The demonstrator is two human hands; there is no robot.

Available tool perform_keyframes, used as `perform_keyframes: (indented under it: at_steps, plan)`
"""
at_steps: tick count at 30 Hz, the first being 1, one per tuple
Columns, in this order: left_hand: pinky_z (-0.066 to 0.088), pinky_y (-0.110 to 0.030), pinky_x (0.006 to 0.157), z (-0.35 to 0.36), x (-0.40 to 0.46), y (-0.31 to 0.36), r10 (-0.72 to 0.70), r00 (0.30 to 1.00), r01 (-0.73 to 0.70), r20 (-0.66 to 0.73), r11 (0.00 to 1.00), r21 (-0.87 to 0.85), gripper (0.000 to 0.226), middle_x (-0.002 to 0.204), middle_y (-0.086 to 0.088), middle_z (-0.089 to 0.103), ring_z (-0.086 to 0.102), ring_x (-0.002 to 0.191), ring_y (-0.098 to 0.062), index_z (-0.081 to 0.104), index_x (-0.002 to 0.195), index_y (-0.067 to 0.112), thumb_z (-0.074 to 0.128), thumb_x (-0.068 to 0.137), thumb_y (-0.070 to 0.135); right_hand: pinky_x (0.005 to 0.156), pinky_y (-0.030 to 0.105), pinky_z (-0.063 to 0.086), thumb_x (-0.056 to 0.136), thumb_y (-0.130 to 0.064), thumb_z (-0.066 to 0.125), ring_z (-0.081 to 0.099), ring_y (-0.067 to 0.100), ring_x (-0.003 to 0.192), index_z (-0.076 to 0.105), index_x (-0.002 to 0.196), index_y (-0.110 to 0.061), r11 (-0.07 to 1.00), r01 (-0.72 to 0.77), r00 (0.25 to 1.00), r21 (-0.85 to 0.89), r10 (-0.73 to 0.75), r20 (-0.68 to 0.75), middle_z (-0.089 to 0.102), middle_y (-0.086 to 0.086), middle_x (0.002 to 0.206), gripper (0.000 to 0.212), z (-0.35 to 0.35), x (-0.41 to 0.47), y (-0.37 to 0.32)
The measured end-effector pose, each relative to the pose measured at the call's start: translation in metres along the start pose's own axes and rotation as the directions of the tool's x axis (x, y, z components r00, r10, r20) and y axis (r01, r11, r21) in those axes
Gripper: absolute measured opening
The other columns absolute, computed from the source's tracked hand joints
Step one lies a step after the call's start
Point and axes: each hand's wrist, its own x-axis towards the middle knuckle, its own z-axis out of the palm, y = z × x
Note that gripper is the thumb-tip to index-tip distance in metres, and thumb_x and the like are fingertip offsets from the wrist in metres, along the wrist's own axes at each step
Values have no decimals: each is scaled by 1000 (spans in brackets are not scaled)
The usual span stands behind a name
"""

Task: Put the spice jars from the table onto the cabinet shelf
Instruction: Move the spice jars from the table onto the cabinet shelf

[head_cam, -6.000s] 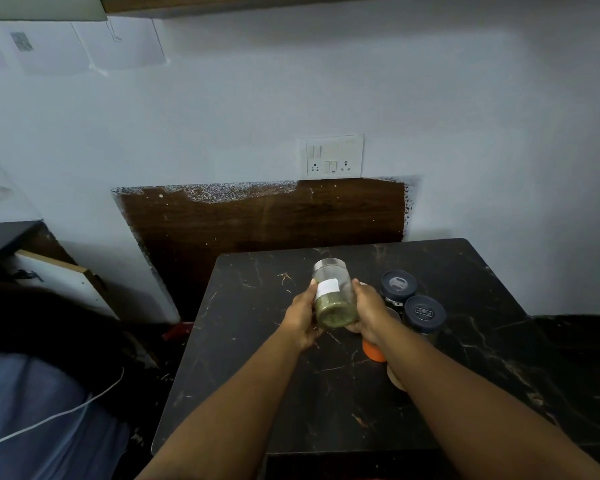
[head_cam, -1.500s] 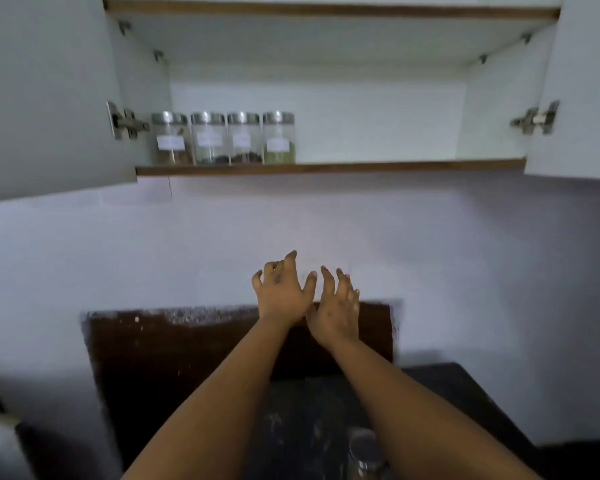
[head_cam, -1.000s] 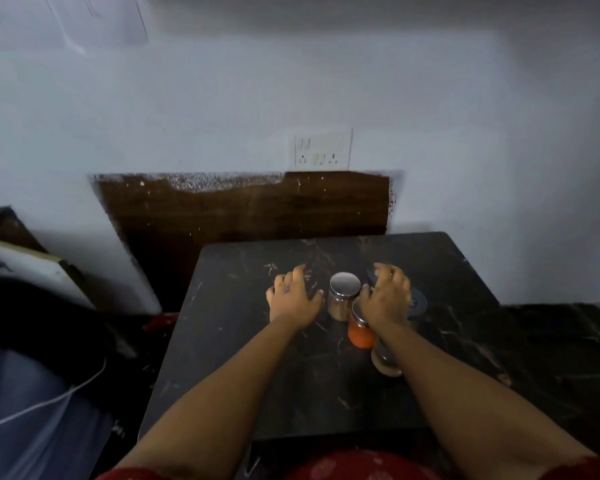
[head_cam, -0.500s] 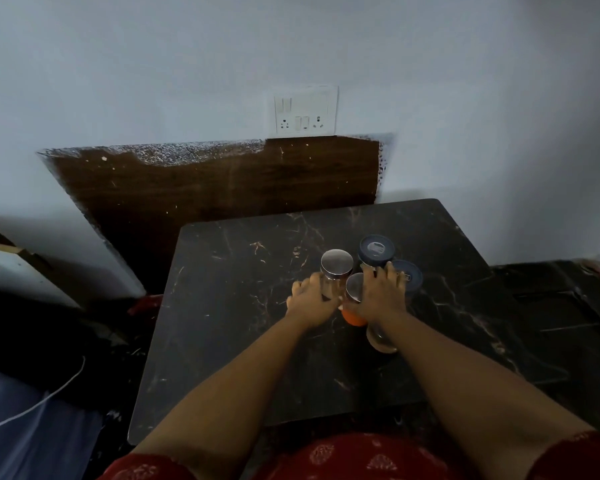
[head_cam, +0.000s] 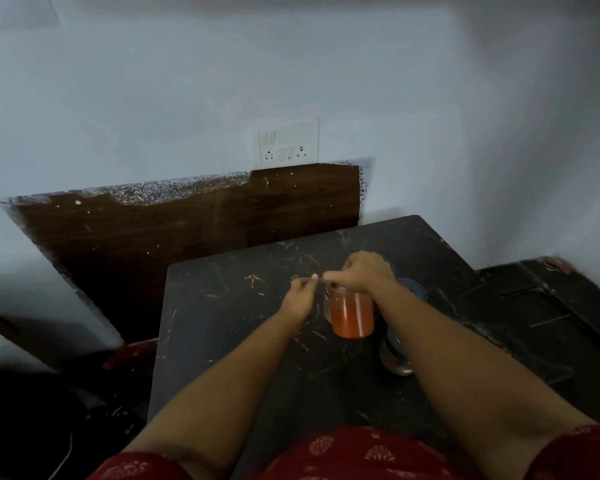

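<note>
Orange spice jar (head_cam: 352, 315), no legible label

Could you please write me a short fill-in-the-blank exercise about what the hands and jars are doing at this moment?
1. The right hand grips the top of a clear jar filled with ____ powder.
2. The left hand holds ____.
3. The white switch-and-socket plate is mounted on the ____ behind the black marble-patterned table.
4. The blue-lidded jar stands on the held jar's ____ side.

Missing words: orange; nothing; wall; right
</note>
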Motion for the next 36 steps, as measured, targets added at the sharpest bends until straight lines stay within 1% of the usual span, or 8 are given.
perform_keyframes:
  at_steps: [3, 6, 12, 17, 21, 24, 30, 36]
  plan:
    - [44, -42, 100, -12, -3, 18, -23, 971, 108, 236, 930, -353, 50, 126, -6, 58, 55, 115, -23, 47, 132, 22, 41, 96, 56, 79, 34, 50, 66, -61, 66, 57, 17, 93, 68, 98, -24, 969, 59, 997, 240, -46, -59, 63, -2, 99, 49, -38, -6, -26]
    - [50, -44, 96, -22, -8, 39, 91, 930, 118, 356, 843, -524, 48, 128, -14, 58, 59, 117, -29, 47, 132, 22, 47, 95, 53, 93, 39, 50, 72, -53, 70, 57, 19, 105, 69, 106, -25, 915, 102, 993, 391, -68, -99, 63, -2, 110, 44, -61, -3, -45]
    - [52, -33, 83, -41, -3, 61, 140, 947, 87, 288, 752, -653, 62, 129, -18, 58, 59, 113, -29, 46, 138, 12, 57, 85, 45, 96, 47, 48, 67, -61, 76, 51, 32, 122, 13, 151, -39, 640, 82, 988, 764, 46, -144, 45, 6, 142, 107, -65, 13, -59]
    - [51, -33, 77, -42, -1, 66, 73, 944, 221, 320, 580, -784, 65, 123, -19, 60, 60, 102, -29, 50, 132, 11, 53, 86, 57, 89, 52, 52, 55, -72, 76, 65, 34, 104, 48, 132, -28, 160, -154, 987, 975, -15, 159, 63, 12, 123, 93, -50, 21, -68]
    - [55, -40, 85, -45, 2, 71, 128, 906, 303, 403, 465, -832, 73, 130, -25, 55, 59, 111, -35, 42, 139, 9, 54, 85, 56, 88, 54, 53, 67, -66, 73, 67, 35, 101, 60, 107, -29, 65, -158, 987, 985, -24, 160, 68, 12, 113, 56, -41, 23, -71]
    - [55, -45, 86, -47, 3, 74, 112, 903, 306, 415, 511, -803, 64, 137, -27, 48, 57, 114, -38, 35, 142, 11, 46, 92, 50, 90, 52, 53, 78, -62, 67, 66, 33, 97, 54, 94, -30, 131, -123, 988, 984, 105, 110, 65, 10, 108, 38, -43, 30, -67]
    - [52, -48, 88, -48, 7, 82, 57, 926, 260, 374, 623, -738, 54, 136, -25, 49, 54, 122, -37, 31, 144, 15, 40, 98, 44, 90, 52, 53, 87, -63, 55, 66, 33, 96, 51, 114, -25, 196, -88, 981, 977, 189, 51, 65, 10, 109, 47, -40, 39, -63]
    - [53, -38, 84, -47, 6, 88, 86, 944, 168, 318, 704, -690, 67, 122, -18, 60, 61, 109, -31, 47, 128, 21, 68, 75, 55, 78, 44, 56, 93, -58, 47, 66, 38, 99, 50, 125, -20, -145, -216, 976, 966, -3, 218, 65, 19, 115, 49, -34, 35, -61]
